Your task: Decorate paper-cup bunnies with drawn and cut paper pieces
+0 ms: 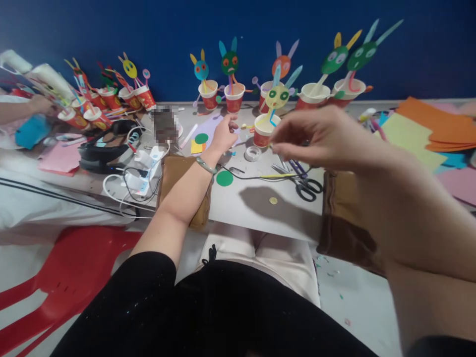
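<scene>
My right hand (316, 136) hangs over the desk in front of a red paper cup (262, 139). Its thumb and fingertips are pinched together, and whatever small thing lies between them I cannot make out. From that cup rises a pale yellow paper face (277, 96) with green-ringed eyes and light blue ears. My left hand (225, 136) rests by a purple paper sheet (213, 124), fingers loosely bent and apart, holding nothing visible. Between the hands sits a roll of clear tape (253, 153). A small yellow paper disc (273, 201) lies nearer me.
Black-handled scissors (308, 188) and a green paper circle (224, 178) lie on the desk. Several cups with paper animals line the blue wall. Coloured paper (412, 134) is stacked at right. A power strip (145, 173) with cables stands at left, near another person's arm (24, 110).
</scene>
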Demonstrator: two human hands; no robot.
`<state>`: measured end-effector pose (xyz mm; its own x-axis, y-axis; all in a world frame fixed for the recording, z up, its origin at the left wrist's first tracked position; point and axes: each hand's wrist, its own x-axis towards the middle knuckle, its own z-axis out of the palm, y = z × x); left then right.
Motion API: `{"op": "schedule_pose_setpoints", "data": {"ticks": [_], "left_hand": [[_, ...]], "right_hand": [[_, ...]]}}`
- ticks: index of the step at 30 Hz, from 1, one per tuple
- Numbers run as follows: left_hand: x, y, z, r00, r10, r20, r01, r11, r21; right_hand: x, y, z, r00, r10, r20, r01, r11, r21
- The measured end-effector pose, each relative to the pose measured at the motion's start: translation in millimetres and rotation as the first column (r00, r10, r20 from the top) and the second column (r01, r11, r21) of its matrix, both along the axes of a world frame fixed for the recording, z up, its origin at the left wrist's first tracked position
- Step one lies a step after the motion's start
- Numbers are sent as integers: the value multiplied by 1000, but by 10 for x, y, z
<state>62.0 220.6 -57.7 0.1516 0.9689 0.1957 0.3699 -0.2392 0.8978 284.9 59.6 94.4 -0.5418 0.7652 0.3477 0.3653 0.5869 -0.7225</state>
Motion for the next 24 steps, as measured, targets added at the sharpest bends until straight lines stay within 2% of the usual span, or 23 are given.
{"op": "schedule_pose_setpoints", "data": {"ticks": [3, 6, 7, 9, 12, 14, 16, 20, 24], "left_hand": [[-39, -29, 103, 998, 65, 12, -66, 991, 119], [-35, -218, 351, 993, 120, -10, -112, 952, 286], [-10, -320, 445, 993, 110, -35, -93, 941, 326], [72, -574, 606, 992, 8, -127, 39, 931, 362], [221, -1018, 721, 932, -243, -270, 314, 914, 259], [290, -1302, 706, 799, -452, -397, 496, 868, 10], [323, -1538, 643, 670, -544, -505, 552, 820, -151], [363, -1816, 495, 606, -511, -609, 499, 841, -209], [438, -1903, 440, 557, -457, -694, 473, 861, -188]], "right_hand": [[162, -202, -446, 974, -70, 213, 84, 995, -57], [298, -477, -904, 938, -166, 304, 209, 971, -115], [332, -572, -1023, 924, -191, 332, 243, 962, -123], [379, -752, -1195, 894, -274, 355, 333, 936, -116], [392, -977, -1331, 869, -361, 338, 429, 891, -151], [367, -1091, -1396, 858, -417, 301, 479, 861, -173], [325, -1178, -1470, 836, -483, 261, 531, 831, -166], [228, -1294, -1630, 778, -596, 199, 623, 772, -124], [178, -1346, -1719, 753, -638, 162, 655, 752, -79]]}}
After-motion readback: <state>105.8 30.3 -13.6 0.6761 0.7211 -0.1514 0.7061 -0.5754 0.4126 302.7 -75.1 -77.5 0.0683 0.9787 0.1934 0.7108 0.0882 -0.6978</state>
